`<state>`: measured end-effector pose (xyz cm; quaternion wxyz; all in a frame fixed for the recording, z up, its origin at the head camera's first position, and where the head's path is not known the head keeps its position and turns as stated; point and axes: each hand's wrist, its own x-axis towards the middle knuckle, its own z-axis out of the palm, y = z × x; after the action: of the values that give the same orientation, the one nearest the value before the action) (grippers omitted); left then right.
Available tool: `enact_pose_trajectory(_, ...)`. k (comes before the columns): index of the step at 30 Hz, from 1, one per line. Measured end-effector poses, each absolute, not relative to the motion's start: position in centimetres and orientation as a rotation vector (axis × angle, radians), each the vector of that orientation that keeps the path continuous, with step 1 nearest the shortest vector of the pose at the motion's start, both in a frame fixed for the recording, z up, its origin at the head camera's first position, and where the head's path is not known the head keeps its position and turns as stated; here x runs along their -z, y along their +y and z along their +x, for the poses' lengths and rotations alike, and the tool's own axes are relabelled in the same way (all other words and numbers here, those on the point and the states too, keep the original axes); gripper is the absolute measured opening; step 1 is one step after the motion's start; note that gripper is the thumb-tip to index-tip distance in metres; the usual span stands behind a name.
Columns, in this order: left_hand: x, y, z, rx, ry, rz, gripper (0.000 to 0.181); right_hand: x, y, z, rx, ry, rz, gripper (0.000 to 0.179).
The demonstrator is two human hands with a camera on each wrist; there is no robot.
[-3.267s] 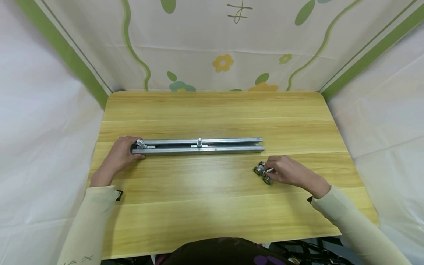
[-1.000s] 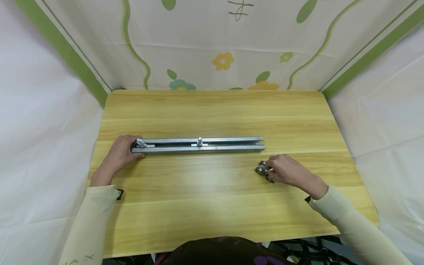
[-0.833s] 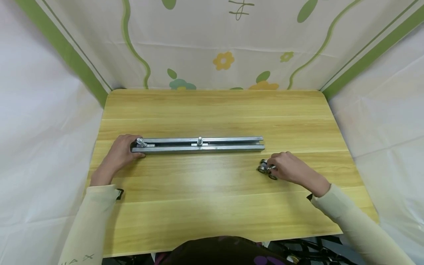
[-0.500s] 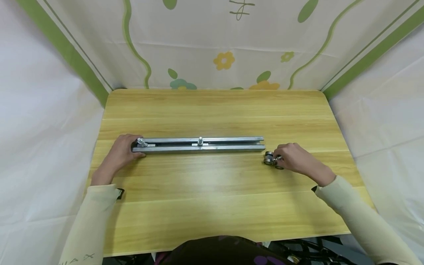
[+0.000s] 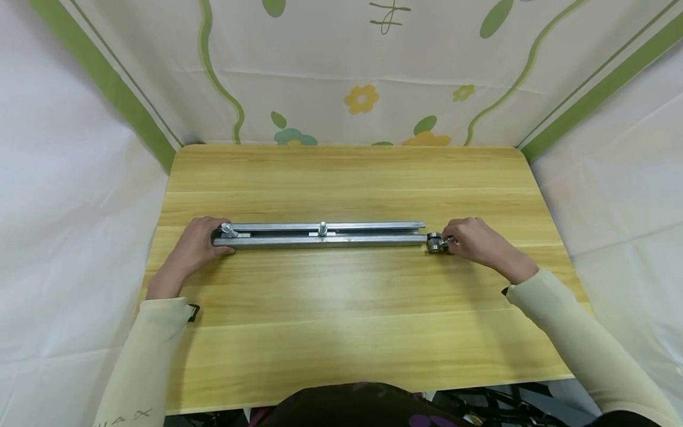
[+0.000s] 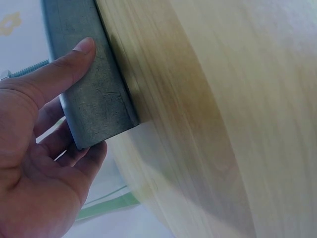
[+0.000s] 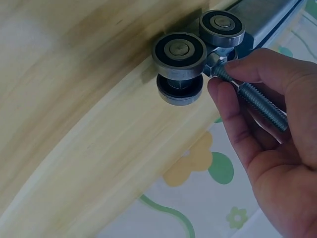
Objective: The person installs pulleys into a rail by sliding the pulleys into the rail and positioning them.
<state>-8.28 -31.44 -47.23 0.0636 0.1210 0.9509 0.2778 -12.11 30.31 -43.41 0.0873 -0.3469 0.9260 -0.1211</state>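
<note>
A steel channel rail (image 5: 347, 241) lies crosswise on the wooden table, its slot facing up. Two bolts stick up from the slot, one bolt (image 5: 228, 230) by the left end and another bolt (image 5: 322, 229) around mid-length. My left hand (image 5: 193, 246) grips the rail's left end; its thumb presses the near side wall in the left wrist view. Between thumb and fingers, my right hand (image 5: 475, 242) pinches the threaded bolt (image 7: 262, 105) of a roller trolley (image 7: 179, 55) with bearing wheels. These wheels sit right at the rail's right end, partly overlapping it in the right wrist view.
The wooden table (image 5: 331, 332) has rounded far corners. White cloth (image 5: 299, 53) with green and floral prints hangs behind it, and plain white cloth (image 5: 69, 225) hangs on both sides. Dark clothing (image 5: 347, 406) shows at the near edge.
My right hand has carried the roller trolley away from my body and slightly right, up to the rail's right end. The left hand and the rail stay in place.
</note>
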Motion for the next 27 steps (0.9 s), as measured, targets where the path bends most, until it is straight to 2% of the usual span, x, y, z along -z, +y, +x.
enact_pose_trajectory(27,47.0,-31.3,-8.3,-0.851,2.875,0.355,0.054,43.7,29.2,-14.2,0.409,2.736,-1.033,0.018)
